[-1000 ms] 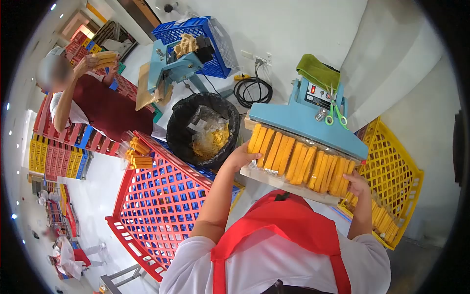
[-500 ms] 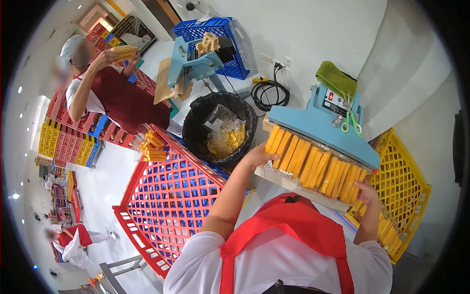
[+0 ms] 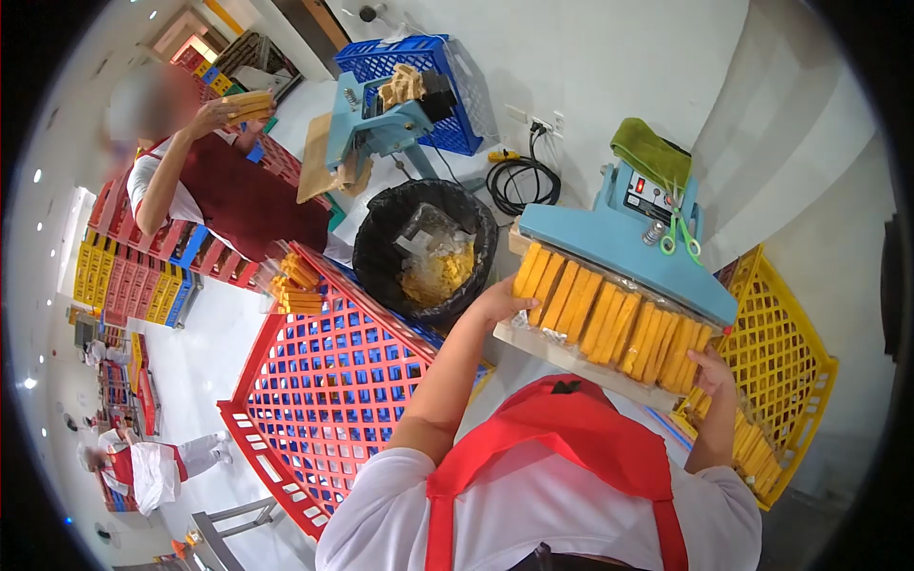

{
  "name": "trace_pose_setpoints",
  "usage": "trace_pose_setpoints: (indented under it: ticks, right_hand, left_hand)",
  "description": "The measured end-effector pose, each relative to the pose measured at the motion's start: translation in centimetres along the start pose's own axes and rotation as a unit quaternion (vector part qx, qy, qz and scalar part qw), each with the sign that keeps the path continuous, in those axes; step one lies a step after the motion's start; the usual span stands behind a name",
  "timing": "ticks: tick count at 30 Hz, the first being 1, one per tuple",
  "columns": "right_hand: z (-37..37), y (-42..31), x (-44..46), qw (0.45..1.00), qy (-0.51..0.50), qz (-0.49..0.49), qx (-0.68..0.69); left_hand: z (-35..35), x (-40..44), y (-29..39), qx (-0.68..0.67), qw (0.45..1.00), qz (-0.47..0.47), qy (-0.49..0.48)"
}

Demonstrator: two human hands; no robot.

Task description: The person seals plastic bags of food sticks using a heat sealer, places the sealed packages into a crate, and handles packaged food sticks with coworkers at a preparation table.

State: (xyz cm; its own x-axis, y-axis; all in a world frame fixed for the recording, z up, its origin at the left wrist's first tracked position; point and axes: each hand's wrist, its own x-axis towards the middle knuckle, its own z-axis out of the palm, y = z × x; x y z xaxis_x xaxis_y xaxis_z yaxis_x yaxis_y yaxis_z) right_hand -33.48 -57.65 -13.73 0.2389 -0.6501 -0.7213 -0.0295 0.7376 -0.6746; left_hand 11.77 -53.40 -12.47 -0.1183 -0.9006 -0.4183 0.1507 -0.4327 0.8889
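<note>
In front of me lies a row of clear plastic packs of yellow sticks (image 3: 609,319), their upper ends at the edge of a blue heat sealer (image 3: 619,257). My left hand (image 3: 499,303) is closed on the left end of the row, the thumb lying over the front of the first pack. At the right end, my right hand (image 3: 711,371) grips the last pack, fingertips on its lower corner. A pale board (image 3: 562,354) shows beneath the packs. Green-handled scissors (image 3: 681,233) and a green cloth (image 3: 652,152) rest on the sealer.
A black-lined bin (image 3: 371,238) with yellow scraps stands left of the sealer. A red crate (image 3: 276,457) is nearer me; a yellow crate (image 3: 795,381) with more packs is at right. A co-worker (image 3: 238,190) holds up yellow sticks beside a second sealer (image 3: 381,128).
My hands and the row of packs stay almost in place. The co-worker's head has moved slightly, and a distant person at lower left has shifted posture.
</note>
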Motion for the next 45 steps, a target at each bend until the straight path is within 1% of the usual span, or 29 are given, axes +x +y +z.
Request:
trace_pose_setpoints:
  ticks: [3, 5, 7, 8, 9, 15, 19, 21, 24, 26, 28, 30, 33, 35, 37, 38, 39, 41, 43, 45]
  right_hand:
    - [0.5, -0.3, -0.4, 1.0, -0.01, -0.006, 0.02]
    - [0.4, -0.3, -0.4, 1.0, 0.023, 0.0, -0.003]
    - [0.5, -0.5, -0.5, 1.0, 0.026, 0.002, -0.003]
    - [0.6, -0.7, -0.5, 1.0, 0.007, -0.001, -0.011]
    - [0.6, -0.7, -0.5, 1.0, -0.014, -0.004, -0.019]
    - [0.2, -0.5, -0.2, 1.0, -0.022, -0.009, -0.006]
    - [0.1, -0.3, -0.2, 1.0, -0.001, -0.012, -0.007]
    - [0.2, -0.5, -0.2, 1.0, -0.004, -0.002, -0.01]
    - [-0.1, -0.6, 0.1, 1.0, -0.004, 0.011, -0.018]
    - [-0.2, -0.7, 0.2, 1.0, 0.001, 0.017, -0.021]
    - [-0.2, -0.8, 0.2, 0.999, -0.033, 0.013, -0.027]
    - [-0.2, -0.8, 0.3, 0.999, -0.031, 0.016, -0.028]
    - [0.6, -1.4, -0.4, 1.0, -0.012, 0.019, -0.019]
    - [0.9, -1.7, -0.7, 1.0, 0.004, 0.018, -0.009]
    - [0.9, -1.9, -0.8, 0.999, 0.003, 0.029, -0.031]
    - [1.0, -2.1, -0.9, 0.999, 0.005, 0.032, -0.03]
    - [1.4, -2.4, -1.1, 0.999, -0.005, 0.029, -0.025]
    - [1.5, -2.5, -1.2, 0.999, -0.013, 0.03, -0.017]
    - [1.4, -2.4, -1.0, 0.999, -0.029, 0.017, -0.008]
    - [1.5, -2.5, -1.1, 0.999, -0.027, 0.025, -0.007]
  left_hand:
    - [0.5, -0.6, 1.1, 0.016, 1.0, -0.014, 0.005]
    - [0.4, -0.6, 1.0, 0.021, 0.999, -0.028, 0.005]
    - [0.2, -0.2, 0.5, 0.001, 1.0, -0.001, -0.01]
    - [0.2, -0.2, 0.4, 0.011, 1.0, -0.018, 0.004]
    - [0.2, 0.0, 0.2, 0.01, 1.0, -0.023, -0.002]
    - [0.1, 0.0, 0.1, 0.007, 1.0, 0.003, 0.0]
    - [-0.1, 0.0, 0.4, 0.047, 0.998, -0.029, 0.003]
    - [0.0, 0.1, 0.3, 0.049, 0.999, 0.002, 0.009]
    - [0.2, -0.3, 1.1, 0.047, 0.999, -0.022, 0.006]
    - [0.0, 0.0, 0.5, 0.044, 0.999, -0.013, 0.009]
    - [0.1, -0.1, 0.6, 0.041, 0.999, -0.003, 0.012]
    - [0.2, -0.2, 1.0, 0.046, 0.999, -0.02, 0.013]
    - [0.6, -0.4, 1.6, 0.028, 0.999, -0.024, 0.014]
    - [0.0, 0.1, 0.6, 0.013, 1.0, -0.019, 0.005]
    - [0.0, 0.2, 0.5, -0.002, 1.0, -0.015, -0.006]
    - [0.0, 0.2, 0.6, 0.008, 1.0, -0.026, 0.004]
    - [0.1, 0.2, 0.7, 0.019, 0.999, -0.037, 0.014]
    - [-0.2, 0.3, 0.1, 0.02, 0.999, -0.042, 0.004]
    - [0.2, 0.2, 0.7, -0.02, 1.0, -0.02, -0.002]
    - [0.4, 0.1, 1.0, -0.02, 0.999, -0.025, -0.002]
